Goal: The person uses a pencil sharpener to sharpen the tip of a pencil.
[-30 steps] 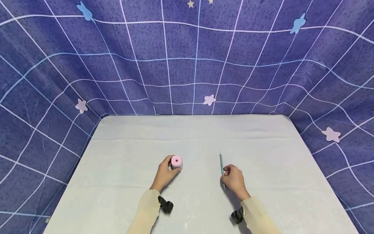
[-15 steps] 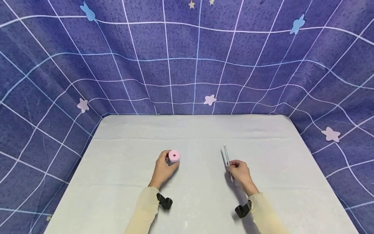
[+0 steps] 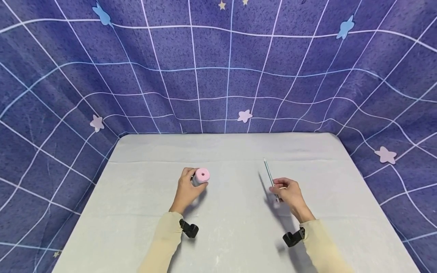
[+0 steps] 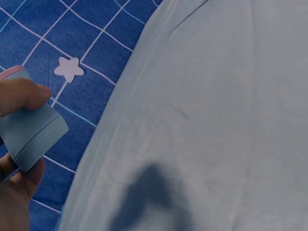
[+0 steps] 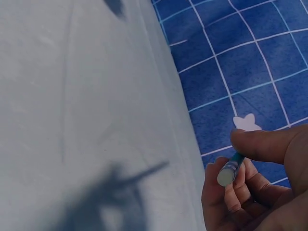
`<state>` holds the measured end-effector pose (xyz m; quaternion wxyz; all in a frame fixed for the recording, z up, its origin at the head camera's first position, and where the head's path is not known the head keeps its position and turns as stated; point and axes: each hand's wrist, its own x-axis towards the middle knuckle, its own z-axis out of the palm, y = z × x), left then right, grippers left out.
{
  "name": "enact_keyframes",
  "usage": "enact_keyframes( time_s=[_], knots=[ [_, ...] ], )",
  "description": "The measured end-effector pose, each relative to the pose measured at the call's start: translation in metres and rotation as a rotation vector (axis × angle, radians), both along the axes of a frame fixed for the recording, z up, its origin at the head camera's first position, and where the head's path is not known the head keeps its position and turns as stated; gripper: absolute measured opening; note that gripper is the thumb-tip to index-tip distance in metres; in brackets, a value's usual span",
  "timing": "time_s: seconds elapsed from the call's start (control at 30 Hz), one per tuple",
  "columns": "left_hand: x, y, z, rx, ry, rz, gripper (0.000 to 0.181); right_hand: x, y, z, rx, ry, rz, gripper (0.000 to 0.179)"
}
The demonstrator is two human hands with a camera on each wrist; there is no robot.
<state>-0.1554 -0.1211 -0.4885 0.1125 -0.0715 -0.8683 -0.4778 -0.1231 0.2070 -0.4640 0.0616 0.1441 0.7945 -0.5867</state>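
My left hand (image 3: 186, 192) grips a pencil sharpener (image 3: 203, 174), thumb on one side and fingers on the other. Its pink top has a small dark hole and faces up toward the head camera. The left wrist view shows the sharpener's smooth blue-grey body (image 4: 41, 132) with a thin seam. To the right, my right hand (image 3: 289, 194) pinches a teal pencil (image 3: 268, 170) between thumb and fingers. The pencil's point leads away from me; its pale eraser (image 5: 224, 177) and metal band face the right wrist camera. Shadows lie apart from both hands, which are above the table.
A pale cloth covers the table (image 3: 225, 227). Behind it and on both sides hangs a blue curtain (image 3: 211, 83) with grid lines and stars. Black wrist cameras sit on the left cuff (image 3: 189, 229) and right cuff (image 3: 293, 237).
Both hands have risen and moved forward, the left slightly leftward with the sharpener, the right rightward with the pencil. The pencil has lifted off the table and its tip now slants left.
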Motion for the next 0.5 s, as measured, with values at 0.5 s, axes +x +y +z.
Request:
enact_keyframes(
  time_s=[0.5],
  knots=[
    [-0.002, 0.002, 0.023, -0.159, 0.081, -0.054, 0.045, -0.005, 0.000, 0.018, 0.069, 0.121, 0.097, 0.028]
  ],
)
